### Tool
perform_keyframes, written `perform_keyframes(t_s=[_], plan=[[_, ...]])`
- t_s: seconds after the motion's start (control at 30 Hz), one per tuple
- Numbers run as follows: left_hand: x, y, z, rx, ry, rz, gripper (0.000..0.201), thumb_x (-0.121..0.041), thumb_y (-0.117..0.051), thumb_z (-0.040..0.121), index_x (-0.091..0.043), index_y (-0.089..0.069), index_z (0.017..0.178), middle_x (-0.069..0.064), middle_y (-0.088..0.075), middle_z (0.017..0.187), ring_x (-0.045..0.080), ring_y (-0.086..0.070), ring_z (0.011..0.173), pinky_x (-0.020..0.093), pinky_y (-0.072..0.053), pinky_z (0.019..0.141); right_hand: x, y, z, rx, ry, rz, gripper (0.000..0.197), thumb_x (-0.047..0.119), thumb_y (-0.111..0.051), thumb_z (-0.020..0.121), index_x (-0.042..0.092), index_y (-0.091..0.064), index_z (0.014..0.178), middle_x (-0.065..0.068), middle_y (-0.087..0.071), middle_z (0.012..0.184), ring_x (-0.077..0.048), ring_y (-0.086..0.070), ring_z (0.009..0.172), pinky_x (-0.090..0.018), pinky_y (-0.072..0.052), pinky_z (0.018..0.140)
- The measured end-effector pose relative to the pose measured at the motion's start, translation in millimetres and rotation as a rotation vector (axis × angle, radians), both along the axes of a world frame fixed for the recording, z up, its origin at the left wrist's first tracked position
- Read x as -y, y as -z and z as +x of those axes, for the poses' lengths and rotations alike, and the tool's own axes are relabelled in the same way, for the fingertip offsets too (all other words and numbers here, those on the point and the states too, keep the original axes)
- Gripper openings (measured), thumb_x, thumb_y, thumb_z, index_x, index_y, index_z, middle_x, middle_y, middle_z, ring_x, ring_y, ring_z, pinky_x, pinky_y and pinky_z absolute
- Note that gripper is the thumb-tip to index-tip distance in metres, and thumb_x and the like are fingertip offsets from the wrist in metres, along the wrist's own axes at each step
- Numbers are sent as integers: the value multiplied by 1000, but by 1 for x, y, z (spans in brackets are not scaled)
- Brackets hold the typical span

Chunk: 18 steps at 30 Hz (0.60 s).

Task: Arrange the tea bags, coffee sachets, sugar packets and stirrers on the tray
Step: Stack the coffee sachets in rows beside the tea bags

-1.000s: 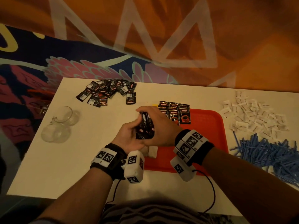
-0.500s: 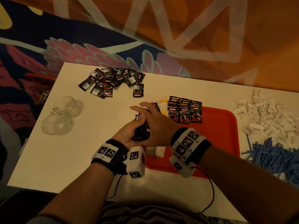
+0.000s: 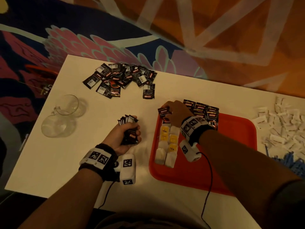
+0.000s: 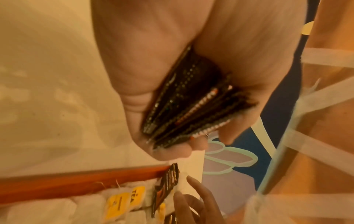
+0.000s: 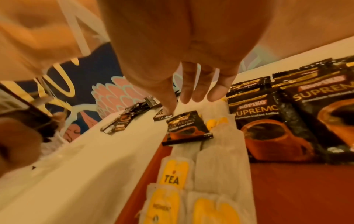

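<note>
A white table (image 3: 49, 154) stood on a boldly patterned carpet (image 3: 82, 33): navy with pink feathery shapes outlined in pale green beyond the far left corner, orange with pale crossing bands beyond the far edge. Dim, warm light tinted everything yellowish.

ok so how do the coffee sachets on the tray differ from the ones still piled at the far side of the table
The coffee sachets on the tray lie in overlapping rows, all printed side up and turned the same way. The loose pile of sachets on the white table is jumbled, pointing every direction, several showing white barcode backs. The tray group sits beside the tea bags; the pile sits alone near the far edge. Both are the same black Kopiko Supremo sachets.
</note>
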State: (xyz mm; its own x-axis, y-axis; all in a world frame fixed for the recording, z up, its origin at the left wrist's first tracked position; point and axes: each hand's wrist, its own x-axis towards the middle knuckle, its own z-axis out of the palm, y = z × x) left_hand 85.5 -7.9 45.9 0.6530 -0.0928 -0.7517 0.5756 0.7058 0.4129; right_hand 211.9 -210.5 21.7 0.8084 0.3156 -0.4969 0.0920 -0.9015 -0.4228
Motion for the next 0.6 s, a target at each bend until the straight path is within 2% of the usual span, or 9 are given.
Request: perform_keyframes(t_s=[0.07, 0.13, 0.23, 0.33, 0.43, 0.53, 0.6], plan=[[-4, 2, -4, 5, 14, 31, 22, -4, -64, 79, -15, -60, 98, 7, -58, 78, 17, -57, 60, 30, -54, 56, -7, 10, 8, -8, -65, -114, 54, 25, -67, 87, 31, -44, 136, -6, -41, 129, -29, -39, 123, -42, -40, 101], [-9, 5, -7, 15, 2, 60, 27, 4, -59, 85, -15, -57, 104, 9, -59, 78, 20, -60, 62, 33, -57, 60, -12, 15, 12, -9, -125, -222, 71, 29, -73, 81, 32, -37, 142, -7, -34, 135, -31, -34, 127, -45, -41, 101], [-15, 10, -11, 10, -22, 79, 36, 9, -54, 87, -15, -54, 114, 11, -61, 81, 22, -63, 66, 37, -59, 62, -16, 20, 14, 13, -168, -289, 82, 37, -82, 71, 30, -38, 140, -8, -31, 134, -32, -31, 126, -46, -44, 98], [-18, 15, -12, -2, -37, 87, 42, 10, -50, 89, -17, -55, 121, 11, -63, 84, 24, -65, 68, 38, -59, 65, -16, 22, 14, 68, -179, -280, 69, 37, -81, 71, 26, -47, 130, -7, -32, 127, -30, -33, 120, -45, -46, 97], [-17, 14, -10, 4, -36, 107, 49, 14, -46, 89, -21, -62, 119, 9, -65, 83, 24, -66, 71, 40, -58, 67, -13, 20, 14, 71, -173, -246, 59, 34, -76, 77, 22, -49, 129, -8, -35, 128, -30, -33, 120, -43, -43, 100], [-12, 10, -5, 44, -8, 170, 44, 18, -42, 86, -16, -64, 101, 9, -62, 83, 24, -63, 71, 39, -56, 68, -6, 13, 14, -2, -49, -72, 37, 25, -72, 83, 18, -58, 117, -7, -52, 124, -28, -45, 119, -34, -40, 94], [-7, 4, 1, 84, 10, 241, 39, 20, -43, 85, -14, -61, 90, 10, -59, 82, 23, -60, 66, 34, -53, 60, 1, 3, 15, -23, 57, 61, 26, 23, -74, 83, 19, -60, 105, -5, -58, 119, -25, -53, 111, -29, -41, 88]])
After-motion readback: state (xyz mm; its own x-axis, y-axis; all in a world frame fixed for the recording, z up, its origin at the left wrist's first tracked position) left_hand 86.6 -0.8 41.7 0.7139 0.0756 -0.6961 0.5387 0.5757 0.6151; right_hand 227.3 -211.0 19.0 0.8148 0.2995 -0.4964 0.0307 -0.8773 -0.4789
